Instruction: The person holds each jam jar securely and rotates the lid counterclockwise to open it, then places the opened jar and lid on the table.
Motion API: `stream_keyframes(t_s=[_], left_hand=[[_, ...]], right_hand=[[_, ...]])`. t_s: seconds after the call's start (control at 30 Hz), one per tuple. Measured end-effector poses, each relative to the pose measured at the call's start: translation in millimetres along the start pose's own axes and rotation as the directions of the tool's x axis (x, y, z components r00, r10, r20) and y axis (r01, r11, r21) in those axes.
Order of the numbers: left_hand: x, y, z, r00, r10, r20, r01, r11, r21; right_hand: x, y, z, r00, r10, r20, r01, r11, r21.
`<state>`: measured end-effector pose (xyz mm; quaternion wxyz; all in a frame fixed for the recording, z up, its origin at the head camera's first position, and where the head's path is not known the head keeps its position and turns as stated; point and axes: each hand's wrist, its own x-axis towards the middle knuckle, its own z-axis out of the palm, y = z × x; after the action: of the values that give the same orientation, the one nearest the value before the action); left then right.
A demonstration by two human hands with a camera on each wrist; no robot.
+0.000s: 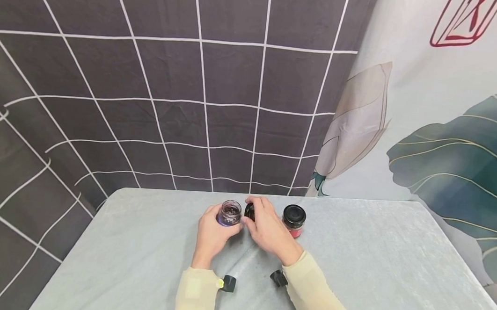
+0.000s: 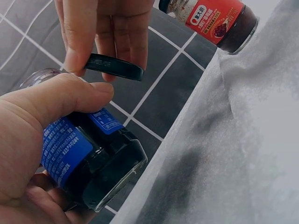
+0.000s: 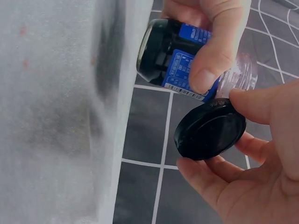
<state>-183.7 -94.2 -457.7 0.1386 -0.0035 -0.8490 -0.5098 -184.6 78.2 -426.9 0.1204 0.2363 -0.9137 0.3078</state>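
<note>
Head view: L hand (image 1: 215,230) has fingers + thumb curled round blue-label jar (image 1: 230,216), mouth uncovered; R hand (image 1: 272,229) pinches black lid (image 3: 210,130) by its rim, thumb vs. fingertips, spread only as wide as the lid. Blue-label jar's nr the middle of the tabletop's (image 1: 365,259) far edge, prob. lifted just clear of it, judging by wrist views; lid's just beside the mouth, apart from it. Step in hand looks like lid work, off or on, can't tell which. Next move prob. calls for a firm L hold while R either takes the lid away or squares it flat over the mouth. Count: 2 hands, 2 jars (1 open, 1 capped), 2 lids (1 loose, 1 on red-label jar (image 1: 294,219), which stands upright just R of R hand, also nr far edge).
</note>
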Motion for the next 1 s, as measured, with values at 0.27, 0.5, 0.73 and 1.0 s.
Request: stream_keyframes(t_s=[0.27, 0.5, 0.73, 1.0], left_hand=[[-0.4, -0.4, -0.9, 1.0, -0.001, 0.002, 0.001, 1.0, -0.001], [-0.9, -1.5, -1.2, 1.0, -0.003, 0.001, 0.003, 1.0, -0.004], [-1.2, -3.7, -1.7, 1.0, -0.022, 0.001, 0.022, 1.0, -0.007], [-1.1, -5.5, -1.3, 0.999, -0.039, -0.005, 0.039, 0.999, -0.025]], right_hand=[[-1.4, 3.1, 3.6, 1.0, -0.023, -0.01, 0.023, 1.0, 0.011], [-2.4, 4.2, 4.5, 0.999, -0.033, -0.016, 0.034, 0.999, 0.011], [-3.0, 4.9, 6.6, 0.999, -0.023, -0.023, 0.024, 1.0, 0.012], [-3.0, 4.6, 9.0, 1.0, 0.0, -0.027, 0.0, 1.0, 0.008]])
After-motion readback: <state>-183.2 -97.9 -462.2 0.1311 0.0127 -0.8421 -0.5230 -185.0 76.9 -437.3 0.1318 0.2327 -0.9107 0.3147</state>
